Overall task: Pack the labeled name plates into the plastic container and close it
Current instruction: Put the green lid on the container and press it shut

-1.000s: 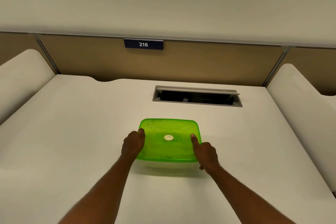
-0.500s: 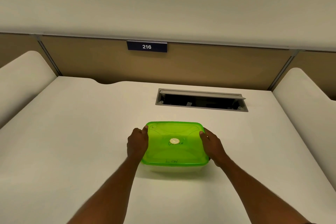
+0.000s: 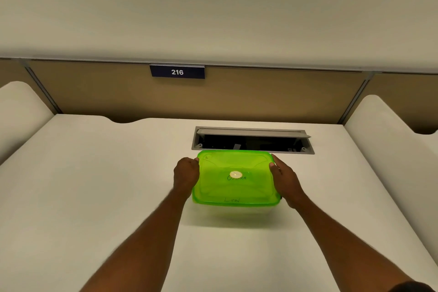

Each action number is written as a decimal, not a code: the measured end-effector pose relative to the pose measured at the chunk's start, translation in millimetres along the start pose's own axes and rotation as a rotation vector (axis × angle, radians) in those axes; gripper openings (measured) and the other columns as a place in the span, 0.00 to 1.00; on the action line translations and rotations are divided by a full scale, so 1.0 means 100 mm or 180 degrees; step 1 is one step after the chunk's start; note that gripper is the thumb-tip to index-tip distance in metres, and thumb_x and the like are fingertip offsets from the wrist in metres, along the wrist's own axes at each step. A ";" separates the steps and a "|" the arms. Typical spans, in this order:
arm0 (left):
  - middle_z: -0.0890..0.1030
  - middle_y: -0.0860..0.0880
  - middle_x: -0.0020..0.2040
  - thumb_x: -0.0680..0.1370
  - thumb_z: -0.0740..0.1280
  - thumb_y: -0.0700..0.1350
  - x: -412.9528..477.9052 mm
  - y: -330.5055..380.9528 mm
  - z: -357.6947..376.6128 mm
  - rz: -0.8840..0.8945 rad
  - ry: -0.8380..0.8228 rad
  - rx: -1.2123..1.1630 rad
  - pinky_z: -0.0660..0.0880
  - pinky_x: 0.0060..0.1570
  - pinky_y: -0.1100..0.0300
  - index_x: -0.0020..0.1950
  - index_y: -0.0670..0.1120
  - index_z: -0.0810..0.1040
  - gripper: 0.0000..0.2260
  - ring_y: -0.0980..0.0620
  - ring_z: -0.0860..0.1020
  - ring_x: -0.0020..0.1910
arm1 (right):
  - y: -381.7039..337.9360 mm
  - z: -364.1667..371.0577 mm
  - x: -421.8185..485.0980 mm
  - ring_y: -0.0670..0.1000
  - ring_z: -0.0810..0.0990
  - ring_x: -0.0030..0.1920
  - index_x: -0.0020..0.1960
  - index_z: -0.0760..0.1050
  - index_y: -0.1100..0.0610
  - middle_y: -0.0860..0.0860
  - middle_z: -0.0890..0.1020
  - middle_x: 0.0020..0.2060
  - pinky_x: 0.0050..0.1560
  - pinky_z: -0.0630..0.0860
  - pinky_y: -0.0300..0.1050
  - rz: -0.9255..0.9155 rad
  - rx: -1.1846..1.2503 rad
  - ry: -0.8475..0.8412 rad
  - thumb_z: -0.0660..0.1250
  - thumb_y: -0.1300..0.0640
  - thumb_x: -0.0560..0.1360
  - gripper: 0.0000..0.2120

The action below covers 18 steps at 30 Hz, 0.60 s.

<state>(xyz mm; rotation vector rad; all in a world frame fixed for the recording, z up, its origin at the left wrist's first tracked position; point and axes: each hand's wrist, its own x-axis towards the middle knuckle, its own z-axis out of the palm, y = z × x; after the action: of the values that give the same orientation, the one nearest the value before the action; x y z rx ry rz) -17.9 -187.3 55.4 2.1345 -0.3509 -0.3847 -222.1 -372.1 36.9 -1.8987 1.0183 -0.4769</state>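
my left hand (image 3: 186, 176) grips its left edge, right hand (image 3: 285, 181) its right | plastic container (image 3: 237, 213): rounded rectangle, clear base, glossy translucent green lid (image 3: 234, 188) facing up, long axis left-right | mid-desk (image 3: 94, 197), just near of metal cable slot (image 3: 252, 141)

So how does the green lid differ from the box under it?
The green lid is bright and tinted; the box is clear and pale. The lid carries handwriting and a round white sticker; the box shows none. The lid overhangs the box at the near edge. Both are plastic, gripped together between left hand and right hand.
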 end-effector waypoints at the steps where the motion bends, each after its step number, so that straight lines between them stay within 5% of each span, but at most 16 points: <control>1: 0.81 0.33 0.45 0.79 0.63 0.44 0.04 0.03 0.03 -0.0015 -0.0077 -0.0074 0.73 0.46 0.50 0.42 0.34 0.79 0.14 0.35 0.78 0.48 | 0.01 -0.02 0.05 0.57 0.75 0.64 0.73 0.66 0.50 0.56 0.76 0.66 0.62 0.70 0.48 0.0008 -0.0006 0.0031 0.55 0.52 0.82 0.20; 6: 0.83 0.38 0.45 0.75 0.68 0.40 0.21 0.14 0.20 -0.0170 -0.0248 -0.0415 0.75 0.49 0.50 0.47 0.36 0.83 0.07 0.41 0.79 0.46 | 0.11 -0.09 0.33 0.59 0.74 0.64 0.75 0.64 0.52 0.58 0.75 0.67 0.60 0.69 0.46 0.0145 -0.0096 0.0129 0.55 0.51 0.82 0.21; 18: 0.83 0.37 0.51 0.76 0.68 0.41 0.35 0.16 0.51 -0.0236 -0.0251 -0.0383 0.75 0.55 0.49 0.54 0.37 0.82 0.11 0.38 0.79 0.53 | 0.29 -0.16 0.59 0.59 0.73 0.66 0.74 0.65 0.53 0.58 0.74 0.68 0.66 0.69 0.50 0.0241 -0.0086 0.0085 0.55 0.53 0.82 0.20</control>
<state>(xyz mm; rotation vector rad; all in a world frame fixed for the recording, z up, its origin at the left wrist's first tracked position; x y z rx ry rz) -8.1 -247.2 36.1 2.0224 -0.2869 -0.5212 -211.3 -435.0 16.2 -1.8746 1.1151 -0.4477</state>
